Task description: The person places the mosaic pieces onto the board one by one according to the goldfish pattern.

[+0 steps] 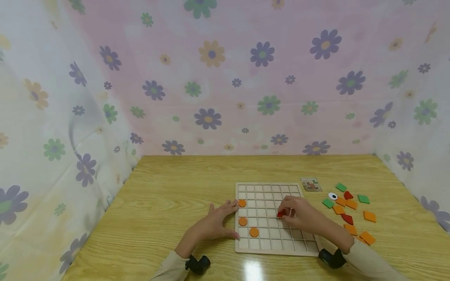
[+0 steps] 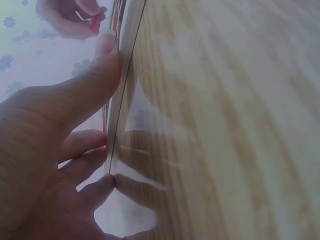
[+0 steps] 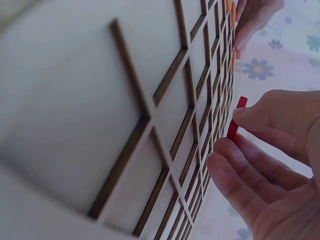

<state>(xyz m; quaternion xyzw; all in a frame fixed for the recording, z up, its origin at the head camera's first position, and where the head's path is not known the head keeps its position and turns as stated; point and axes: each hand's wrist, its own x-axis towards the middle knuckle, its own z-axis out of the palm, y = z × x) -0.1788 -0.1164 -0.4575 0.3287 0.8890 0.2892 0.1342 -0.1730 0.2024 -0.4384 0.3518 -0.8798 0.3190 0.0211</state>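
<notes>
Tile [image 1: 281, 214], red, pinched in right hand [image 1: 299, 212], above gridded board [image 1: 276, 245], left hand [image 1: 216, 222] spread against edge

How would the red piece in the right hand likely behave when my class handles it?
The red piece is probably stiff: it looks straight, unbent where the fingers pinch it. Its thin, small shape suggests little weight. Laid flat, it seems unlikely to roll.

Soft light, one glare

Even light fills the head view, glaring off the yellow-brown wooden table [image 1: 175, 187] at bottom centre. The left-wrist view is hazy; the right-wrist view blurs the pale wooden grid board [image 3: 60, 110] at lower left.
</notes>
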